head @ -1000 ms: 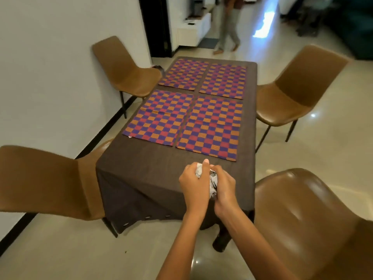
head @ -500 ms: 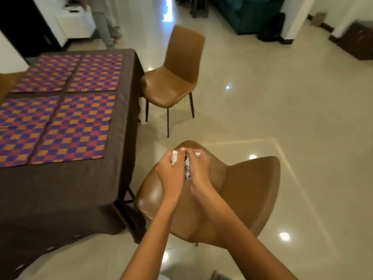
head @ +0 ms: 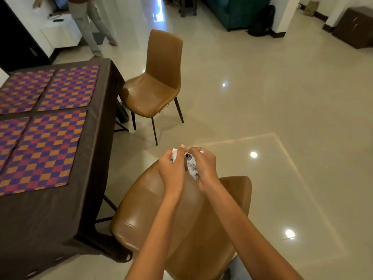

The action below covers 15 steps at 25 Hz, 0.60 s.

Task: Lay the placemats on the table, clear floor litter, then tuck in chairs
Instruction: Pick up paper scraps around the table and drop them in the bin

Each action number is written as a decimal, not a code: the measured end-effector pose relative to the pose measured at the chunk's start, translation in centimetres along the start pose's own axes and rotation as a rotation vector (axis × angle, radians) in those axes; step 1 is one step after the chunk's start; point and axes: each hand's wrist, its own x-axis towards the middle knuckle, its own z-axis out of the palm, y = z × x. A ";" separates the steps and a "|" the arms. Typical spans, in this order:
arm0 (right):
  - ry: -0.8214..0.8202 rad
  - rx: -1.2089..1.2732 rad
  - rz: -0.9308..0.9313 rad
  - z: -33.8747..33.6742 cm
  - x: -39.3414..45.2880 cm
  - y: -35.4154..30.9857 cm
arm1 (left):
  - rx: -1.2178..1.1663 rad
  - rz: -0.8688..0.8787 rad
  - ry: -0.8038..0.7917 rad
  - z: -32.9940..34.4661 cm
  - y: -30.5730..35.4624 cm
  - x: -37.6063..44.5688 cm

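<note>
Both my hands hold one crumpled wad of white printed paper (head: pixel 191 166) over the near brown chair (head: pixel 153 215). My left hand (head: pixel 171 169) grips its left side, my right hand (head: pixel 204 168) its right, fingers curled round it. Several purple-and-orange checked placemats (head: pixel 44 148) lie flat on the dark brown tablecloth of the table (head: pixel 60 215) at the left. A second brown chair (head: pixel 155 85) stands pulled out from the table's far right side.
Glossy beige floor (head: pixel 282 98) spreads to the right. A person's legs (head: pixel 90 27) stand by a white cabinet (head: pixel 60 33) at the back left. A teal sofa (head: pixel 236 11) and a dark wooden box (head: pixel 355 27) sit at the back.
My view has swung right, from the table's end to the near chair and open floor. Both hands kept hold of the paper wad and now hang over the chair.
</note>
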 end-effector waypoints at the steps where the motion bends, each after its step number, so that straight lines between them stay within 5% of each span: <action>1: -0.003 0.012 0.017 -0.9 1.6 -0.7 | 0.009 -0.011 0.002 1.9 -0.1 0.6; 15: -0.244 -0.202 0.139 -12.5 23.8 -16.4 | -0.105 -0.192 0.287 28.2 -0.3 10.3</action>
